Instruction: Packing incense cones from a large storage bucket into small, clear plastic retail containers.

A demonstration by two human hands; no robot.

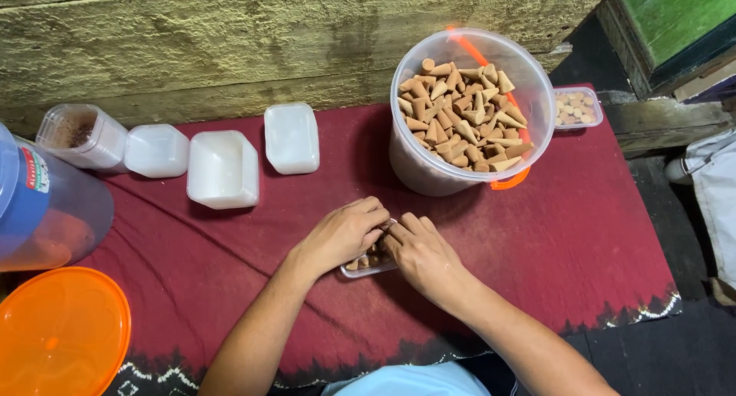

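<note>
— Where's your tray (366, 266)?
— Mid-surface, long axis running eight to two o'clock (bucket (469, 112) at one). Your left hand (343, 233) and right hand (421, 254) meet over it, fingers curled on cones.

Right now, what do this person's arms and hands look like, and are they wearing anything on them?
Both forearms are bare: no sleeves reach them. The left hand and right hand wear no gloves, and no rings, watch or bracelets show. A pale blue garment shows at the bottom edge.
</note>
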